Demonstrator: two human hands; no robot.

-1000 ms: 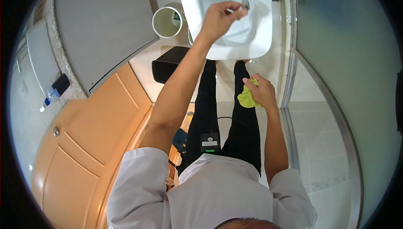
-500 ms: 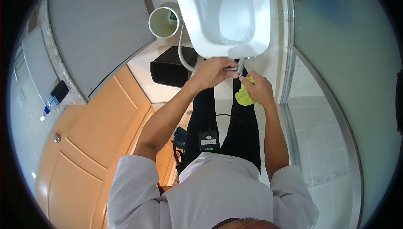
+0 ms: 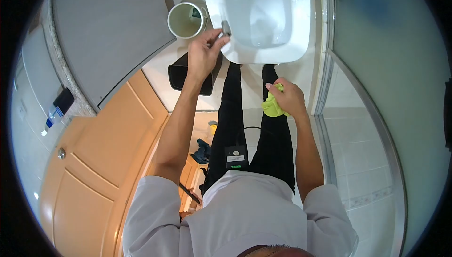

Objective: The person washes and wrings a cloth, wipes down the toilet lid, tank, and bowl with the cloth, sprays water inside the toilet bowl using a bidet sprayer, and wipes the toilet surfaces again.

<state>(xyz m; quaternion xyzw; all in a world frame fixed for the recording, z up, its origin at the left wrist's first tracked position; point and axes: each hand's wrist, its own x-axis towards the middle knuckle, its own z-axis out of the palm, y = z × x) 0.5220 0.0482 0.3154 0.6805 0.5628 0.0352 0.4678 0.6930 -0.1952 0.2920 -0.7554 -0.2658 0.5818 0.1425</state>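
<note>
At the left rim of the white toilet [image 3: 301,31], my left hand [image 3: 202,54] has its fingers closed around a small grey bidet sprayer [image 3: 226,28]. The sprayer's head shows just past my fingertips, over the rim; its handle and hose are mostly hidden. My right hand [image 3: 292,99] grips a crumpled yellow-green cloth [image 3: 272,107] in front of the toilet, above my right leg. Some water appears in the toilet bowl.
A white bucket [image 3: 170,21] stands left of the toilet, with a black bin [image 3: 177,77] below it. A grey counter front [image 3: 110,31] and an orange door [image 3: 99,163] are at the left. Frosted shower glass [image 3: 395,68] borders the right side.
My left hand has moved up and left with the sprayer, from the toilet's front edge to its left rim. The right hand with the cloth has hardly moved.
</note>
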